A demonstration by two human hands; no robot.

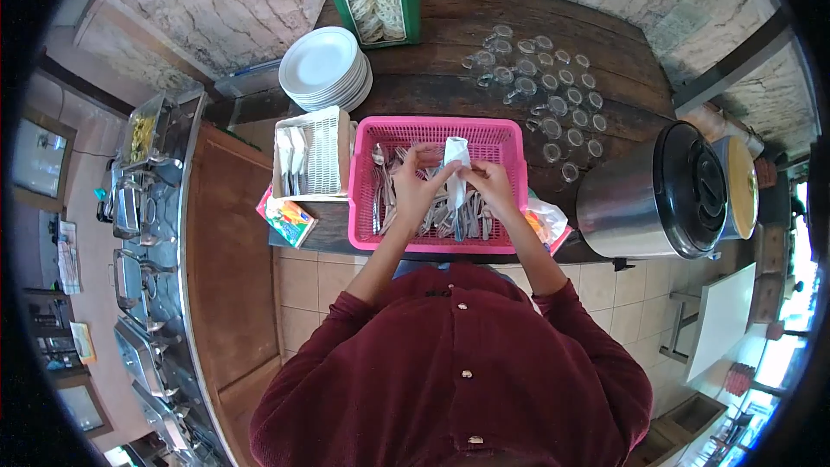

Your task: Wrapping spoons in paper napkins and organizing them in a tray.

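A white paper napkin (457, 148) is wrapped around cutlery, whose metal ends show below it. It is upright in the view, above the pink plastic basket (438, 248). My right hand (491, 187) pinches the napkin from the right with thumb and fingers. From the left, my left hand (415, 185) presses its thumb against the napkin, its other fingers curved and spread. Loose metal spoons and forks (433, 224) lie in the basket beneath both hands. Left of it, a white wicker basket (327, 154) holds several napkin-wrapped cutlery sets (292, 155).
A stack of white plates (321, 65), a green container (379, 3) and upturned glass mugs (551, 126) stand on the dark wooden table (447, 6). To the right is a steel urn (626, 198) with a black lid. Napkin packs (290, 217) flank the pink basket.
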